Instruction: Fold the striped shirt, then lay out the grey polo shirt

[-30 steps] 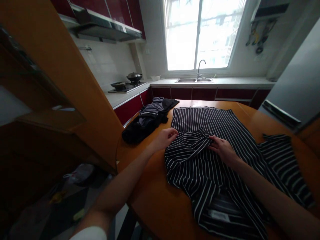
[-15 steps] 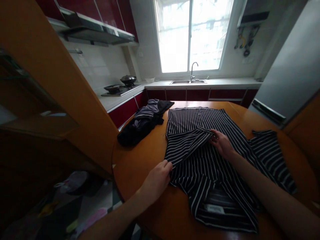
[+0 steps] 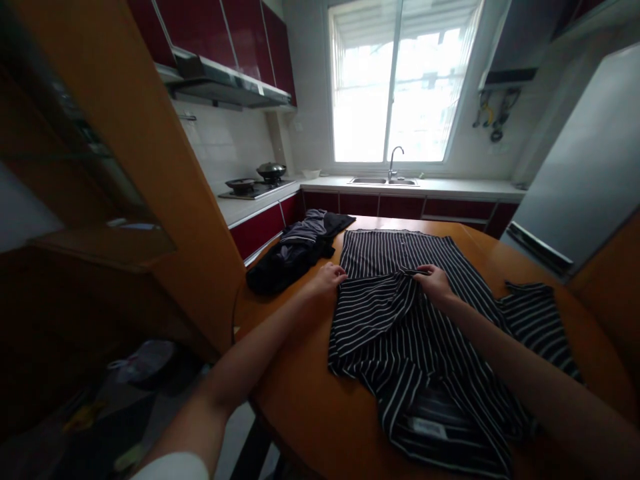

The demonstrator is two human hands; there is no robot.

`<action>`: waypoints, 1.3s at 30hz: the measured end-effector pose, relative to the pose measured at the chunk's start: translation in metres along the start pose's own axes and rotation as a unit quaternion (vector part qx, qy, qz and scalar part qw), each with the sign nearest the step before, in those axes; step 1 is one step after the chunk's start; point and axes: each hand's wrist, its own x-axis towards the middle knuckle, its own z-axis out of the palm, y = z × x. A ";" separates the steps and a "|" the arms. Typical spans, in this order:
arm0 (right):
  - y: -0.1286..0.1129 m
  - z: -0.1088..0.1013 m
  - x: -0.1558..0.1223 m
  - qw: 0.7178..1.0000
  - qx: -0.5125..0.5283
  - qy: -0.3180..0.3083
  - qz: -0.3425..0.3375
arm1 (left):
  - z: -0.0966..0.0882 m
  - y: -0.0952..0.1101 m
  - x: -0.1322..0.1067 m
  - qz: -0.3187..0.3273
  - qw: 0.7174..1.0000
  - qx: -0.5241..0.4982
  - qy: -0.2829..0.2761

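Observation:
A black shirt with white stripes (image 3: 440,333) lies spread on the round wooden table (image 3: 290,373), its collar end with a pale label towards me. One sleeve is laid across the body on the left; the other reaches out to the right. My left hand (image 3: 329,277) pinches the left sleeve at its upper left corner. Over the middle of the shirt, my right hand (image 3: 433,283) is closed on the cuff end of that same sleeve, and a fold of cloth bunches beside its fingertips.
A heap of black and grey clothing (image 3: 300,250) rests at the table's far left. Beyond stand a counter with a sink (image 3: 385,181), a stove with pans (image 3: 271,172) and, at right, a fridge (image 3: 585,160). A wooden cabinet (image 3: 185,233) rises close on the left.
My left hand has moved from the sleeve's lower left edge up to its upper left corner. The right hand keeps hold of the cuff end. The view has tilted slightly upward.

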 end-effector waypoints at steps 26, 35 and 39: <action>0.064 -0.011 0.038 0.978 -0.146 0.031 -0.146 | 0.033 -0.021 0.002 0.007 0.996 0.082 0.036; 0.065 -0.006 0.033 0.966 -0.172 0.036 -0.188 | -0.026 0.076 -0.086 0.197 0.960 -0.025 -0.196; 0.065 -0.003 0.032 0.967 -0.169 0.034 -0.187 | -0.023 0.087 -0.132 0.158 0.960 0.012 -0.232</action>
